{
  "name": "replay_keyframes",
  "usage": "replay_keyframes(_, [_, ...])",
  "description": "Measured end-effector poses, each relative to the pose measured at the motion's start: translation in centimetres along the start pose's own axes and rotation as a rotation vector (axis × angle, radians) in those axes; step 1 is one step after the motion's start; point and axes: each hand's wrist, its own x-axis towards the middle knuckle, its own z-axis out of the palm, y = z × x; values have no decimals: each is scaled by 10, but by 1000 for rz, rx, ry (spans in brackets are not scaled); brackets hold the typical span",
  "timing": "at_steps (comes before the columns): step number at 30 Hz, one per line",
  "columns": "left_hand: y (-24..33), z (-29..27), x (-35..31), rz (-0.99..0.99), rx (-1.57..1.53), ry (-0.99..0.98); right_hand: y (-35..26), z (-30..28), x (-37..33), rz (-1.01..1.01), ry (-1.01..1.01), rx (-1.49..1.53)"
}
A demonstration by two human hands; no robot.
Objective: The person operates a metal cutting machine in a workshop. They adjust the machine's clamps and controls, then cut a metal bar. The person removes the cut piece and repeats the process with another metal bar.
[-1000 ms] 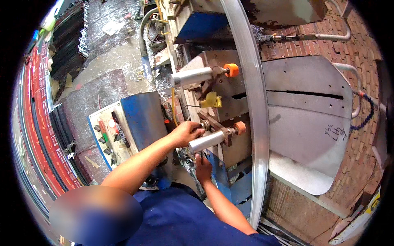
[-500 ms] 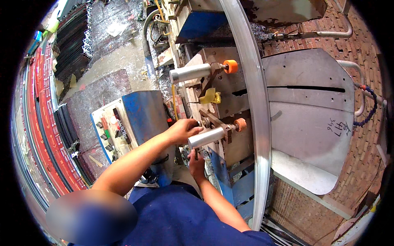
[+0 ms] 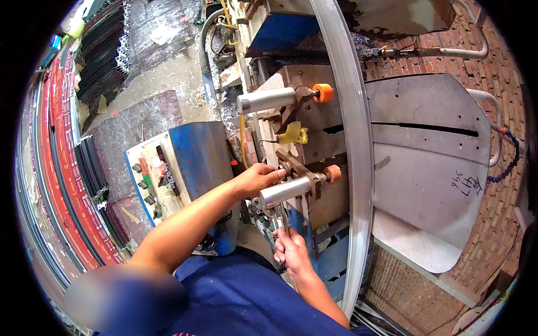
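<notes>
My left hand (image 3: 259, 180) is closed, its fingertips at a small round metal fitting (image 3: 286, 167) on the lower bracket, just above the lower silver cylinder (image 3: 286, 191). Below that cylinder, my right hand (image 3: 293, 250) grips the handle of a shiny metal wrench (image 3: 283, 218); its upper end goes behind the cylinder, so the jaws are hidden. An orange-brown roller (image 3: 333, 174) sits at the cylinder's right end. Farther off, a second silver cylinder (image 3: 266, 101) points at a bright orange roller (image 3: 323, 92).
A long curved metal strip (image 3: 353, 129) runs past the rollers on the right, before a large grey plate (image 3: 426, 168). To the left stands a blue control box (image 3: 200, 157) with switches. A yellow rag (image 3: 292, 134) hangs between the cylinders. Red packaged profiles (image 3: 60, 168) lie far left.
My right hand has moved down and right from the cylinder's underside, and more of the wrench shows. My left hand stays by the bracket. The whole view has shifted slightly.
</notes>
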Motion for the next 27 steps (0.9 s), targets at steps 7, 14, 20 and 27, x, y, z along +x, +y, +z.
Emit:
replay_keyframes(7, [-7, -4, 8, 89, 87, -9, 70, -19, 72, -404, 337, -602])
replay_keyframes(14, [2, -2, 1, 216, 321, 70, 104, -25, 125, -427, 297, -482])
replay_keyframes(20, [3, -4, 2, 290, 470, 138, 98, -15, 150, -568, 253, -524])
replay_keyframes(27, [-5, -8, -5, 222, 401, 89, 88, -7, 117, -457, 327, -561])
